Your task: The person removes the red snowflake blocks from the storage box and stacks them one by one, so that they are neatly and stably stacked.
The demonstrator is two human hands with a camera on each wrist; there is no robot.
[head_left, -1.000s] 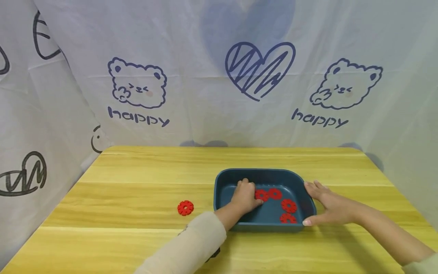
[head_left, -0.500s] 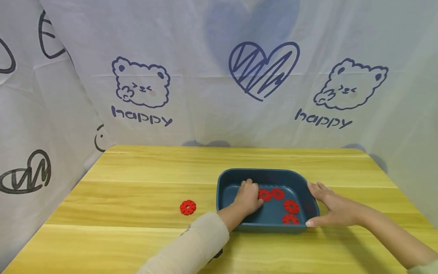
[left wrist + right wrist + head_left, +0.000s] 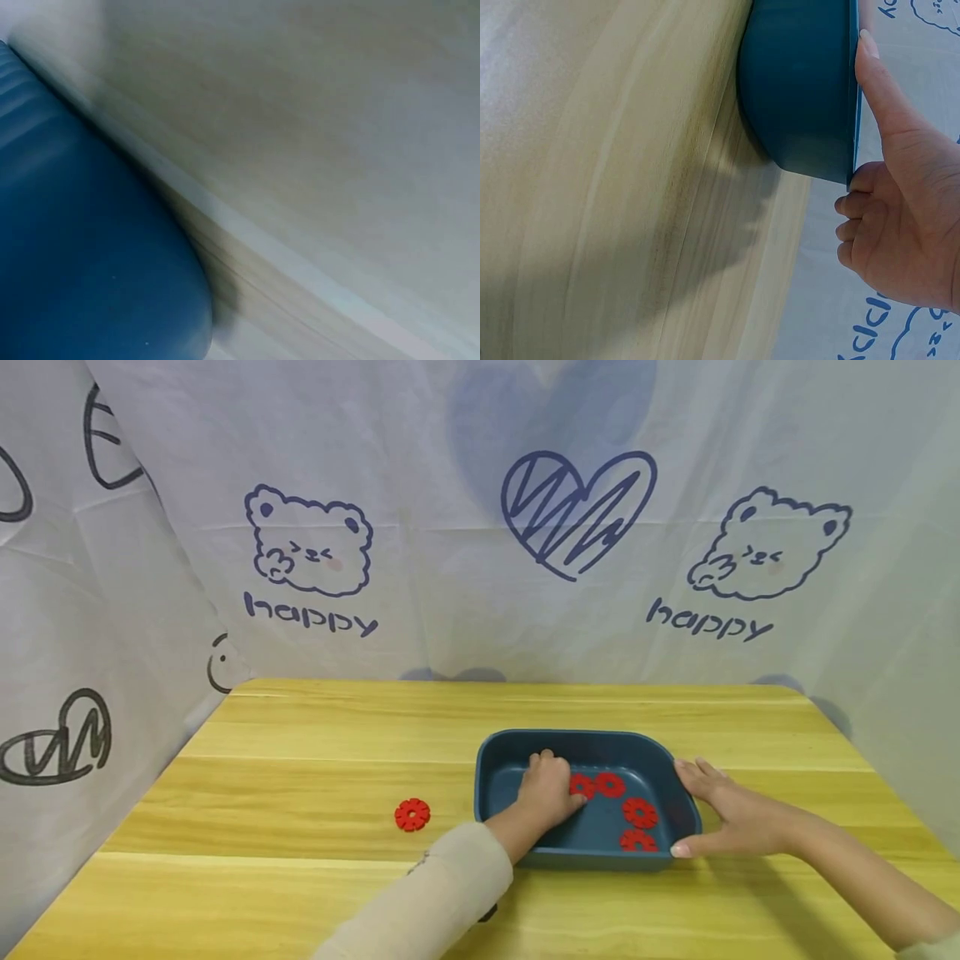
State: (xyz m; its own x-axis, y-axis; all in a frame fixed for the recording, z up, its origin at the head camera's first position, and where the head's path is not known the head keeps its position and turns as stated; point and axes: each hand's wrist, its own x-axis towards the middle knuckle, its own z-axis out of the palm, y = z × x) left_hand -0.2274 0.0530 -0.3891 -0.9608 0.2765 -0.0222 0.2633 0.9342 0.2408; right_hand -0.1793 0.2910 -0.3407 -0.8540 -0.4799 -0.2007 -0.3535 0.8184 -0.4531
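A dark blue plastic bin (image 3: 577, 860) sits on the wooden table, also seen from outside as the bin's wall (image 3: 97, 247) in the left wrist view. My left hand (image 3: 545, 789) reaches down into its left half; the fingertips are hidden behind the hand, so I cannot tell whether they pinch anything. The thumb lies right by a red notched interlocking disc (image 3: 582, 787). Several such discs are in the bin, among them one red disc (image 3: 640, 812) toward the right end. My right hand (image 3: 911, 206) grips the bin's right end, thumb along the rim.
One loose red disc (image 3: 412, 814) lies flat on the table (image 3: 285, 827), left of the bin. Behind the table hangs a white cloth (image 3: 442, 593) with blue bear and heart drawings. A dark object (image 3: 489, 913) peeks out beneath the left sleeve.
Within the bin, my left hand has shifted slightly right. The head view has turned a little left. My right hand keeps its grip on the bin's end, and the loose disc stays put.
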